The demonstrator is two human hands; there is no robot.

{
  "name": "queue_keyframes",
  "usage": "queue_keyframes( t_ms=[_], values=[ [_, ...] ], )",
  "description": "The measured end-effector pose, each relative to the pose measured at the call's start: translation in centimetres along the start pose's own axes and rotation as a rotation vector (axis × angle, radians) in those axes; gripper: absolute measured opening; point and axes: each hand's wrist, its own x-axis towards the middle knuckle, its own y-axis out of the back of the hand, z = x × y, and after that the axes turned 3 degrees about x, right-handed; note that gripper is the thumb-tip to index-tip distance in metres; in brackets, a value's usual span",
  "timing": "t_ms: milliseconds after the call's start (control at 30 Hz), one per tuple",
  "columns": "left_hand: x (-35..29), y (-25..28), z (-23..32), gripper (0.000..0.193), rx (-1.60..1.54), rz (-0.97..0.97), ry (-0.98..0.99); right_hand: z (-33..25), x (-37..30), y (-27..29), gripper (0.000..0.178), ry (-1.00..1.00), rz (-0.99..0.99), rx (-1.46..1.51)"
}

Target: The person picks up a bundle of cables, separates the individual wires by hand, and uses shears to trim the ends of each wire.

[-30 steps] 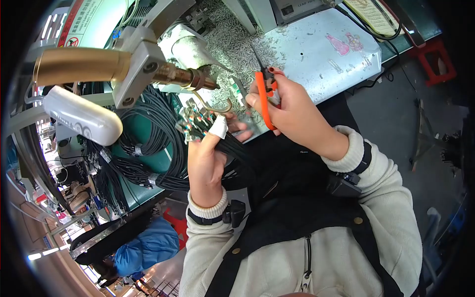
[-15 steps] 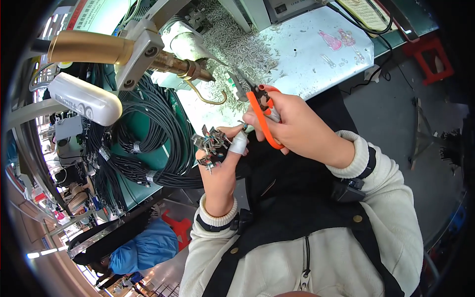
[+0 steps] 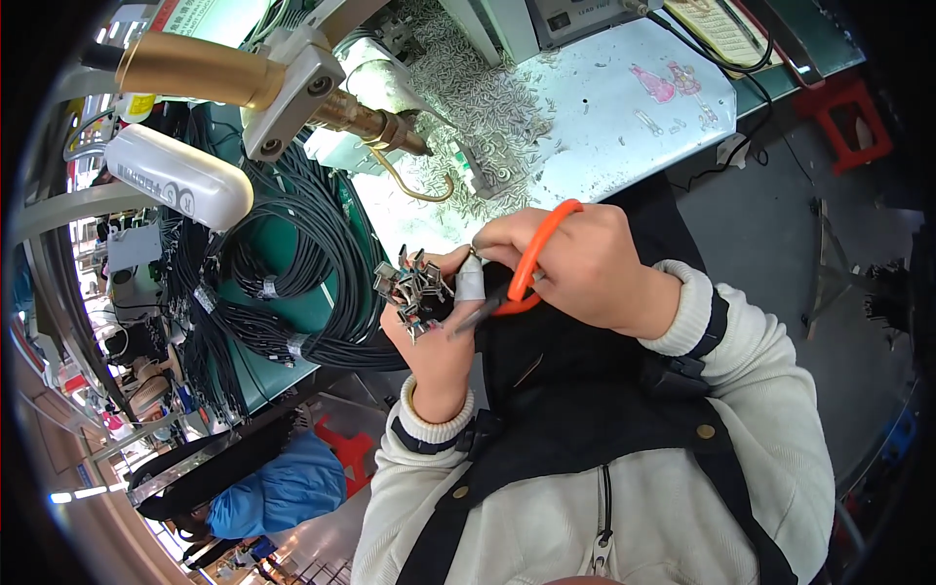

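Observation:
My left hand (image 3: 436,359) is closed around a bunch of small metal connectors (image 3: 413,283), which stick out past the fingers. White tape (image 3: 470,280) wraps its thumb. My right hand (image 3: 597,271) holds orange-handled pliers (image 3: 527,263), their dark jaws pointing down and left, close to the left thumb's base. The right thumb and index finger meet at the tip of the taped thumb, on a small part mostly hidden by the fingers.
A soldering head (image 3: 375,122) with a curved brass tube hangs over the bench, beside a small green-and-grey fixture (image 3: 471,168). Countless short metal bits (image 3: 487,97) lie behind. Coiled black cables (image 3: 322,253) fill the left. A person in blue (image 3: 283,492) is at lower left.
The pliers have swung round in my right hand, from pointing up at the fixture to pointing down-left. My right fingertips have come to the left thumb's tip.

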Motion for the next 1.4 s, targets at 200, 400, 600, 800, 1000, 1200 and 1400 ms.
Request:
queue_keyframes(
  t_ms=[200, 400, 600, 800, 1000, 1200, 1400],
  values=[
    [-0.3, -0.2, -0.2, 0.017, -0.004, 0.057, 0.144, 0.0, 0.2, -0.5, 0.014, -0.599, -0.104, 0.651],
    [-0.1, -0.7, -0.3, 0.016, -0.117, 0.053, 0.108, -0.7, 0.1, -0.7, 0.008, -0.428, -0.043, 0.284],
    [-0.1, -0.9, -1.0, 0.017, 0.172, 0.010, -0.173, -0.6, -0.2, -1.5, 0.009, -0.461, -0.011, 0.300],
    [0.4, -0.3, 0.4, 0.015, -0.262, -0.049, 0.343, 0.4, 0.3, -0.5, 0.009, -0.672, -0.175, 0.705],
    [0.4, 0.4, 0.5, 0.017, -0.516, -0.058, 0.394, -0.4, 0.0, 0.4, 0.024, -0.610, -0.138, 0.577],
    [0.3, 0.5, 0.7, 0.016, -0.419, -0.038, 0.338, -0.5, -0.9, 1.1, 0.038, -0.491, -0.371, 0.036],
    [0.3, 0.4, 1.1, 0.015, -0.369, -0.008, 0.304, -0.8, -1.4, 0.1, 0.035, -0.459, -0.378, -0.010]
  ],
)
